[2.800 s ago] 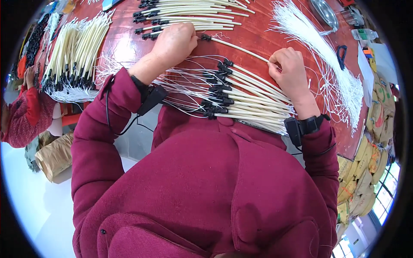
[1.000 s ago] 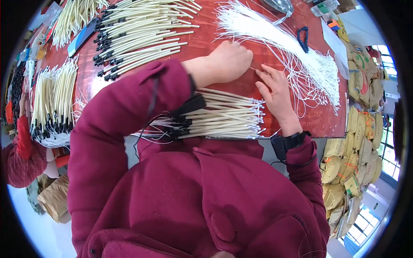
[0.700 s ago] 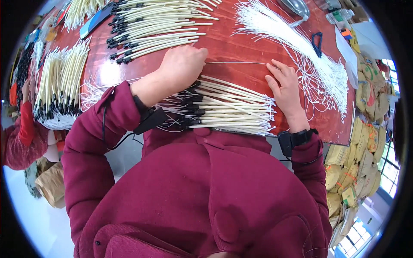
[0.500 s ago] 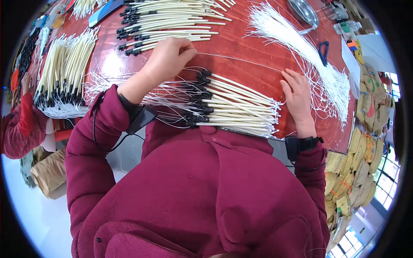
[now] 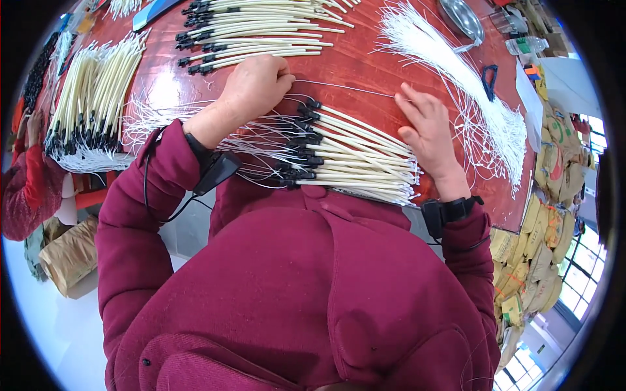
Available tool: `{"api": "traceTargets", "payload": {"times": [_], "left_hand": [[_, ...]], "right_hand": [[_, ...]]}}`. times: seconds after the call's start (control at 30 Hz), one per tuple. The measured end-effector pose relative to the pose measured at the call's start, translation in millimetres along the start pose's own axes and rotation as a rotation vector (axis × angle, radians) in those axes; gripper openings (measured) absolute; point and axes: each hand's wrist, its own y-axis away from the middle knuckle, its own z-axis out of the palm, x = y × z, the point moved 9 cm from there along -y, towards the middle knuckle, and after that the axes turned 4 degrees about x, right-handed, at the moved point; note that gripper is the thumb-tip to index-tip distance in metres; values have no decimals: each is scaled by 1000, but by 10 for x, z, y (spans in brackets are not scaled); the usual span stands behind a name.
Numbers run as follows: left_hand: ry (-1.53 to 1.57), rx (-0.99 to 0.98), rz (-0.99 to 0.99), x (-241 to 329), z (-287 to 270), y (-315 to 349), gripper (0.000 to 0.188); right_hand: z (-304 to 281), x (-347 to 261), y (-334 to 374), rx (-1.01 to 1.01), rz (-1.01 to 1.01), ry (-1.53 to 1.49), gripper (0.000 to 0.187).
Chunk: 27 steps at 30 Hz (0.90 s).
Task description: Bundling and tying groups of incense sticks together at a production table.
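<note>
Head view: we find the string [image 5: 345, 86] stretched between our two hands, over the red table [image 5: 365, 67] and just beyond the near tubes [image 5: 365, 168]. Our left hand [image 5: 259, 79] pinches its left end between thumb and curled fingers. Our right hand [image 5: 427, 124] is spread, palm downward, with its fingertips at the string's other end; we cannot tell whether they touch it.

The near tubes lie side by side along the table edge, black fittings to the left and white tips to the right. Thin white cords [image 5: 251, 144] trail from the fittings, passing below our left forearm. The far tubes [image 5: 277, 29] lie beyond our left hand. To the right of these we locate the white bundle [image 5: 447, 55], with a blue loop [image 5: 489, 81] beside it. A co-worker's hand [image 5: 32, 129] appears at far left.
</note>
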Motion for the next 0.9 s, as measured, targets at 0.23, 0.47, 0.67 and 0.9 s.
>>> {"api": "traceTargets", "payload": {"times": [0.23, 0.47, 0.67, 0.9], "left_hand": [[179, -54, -168, -185, -131, 9, 22], [81, -80, -123, -108, -121, 83, 22], [104, -80, -131, -105, -131, 79, 22], [307, -80, -329, -392, -143, 110, 22]], "right_hand": [[107, 284, 168, -51, 105, 81, 70], [-3, 170, 74, 6, 86, 17, 70], [154, 104, -67, -52, 52, 71, 71], [120, 255, 118, -165, 20, 78, 75]]}}
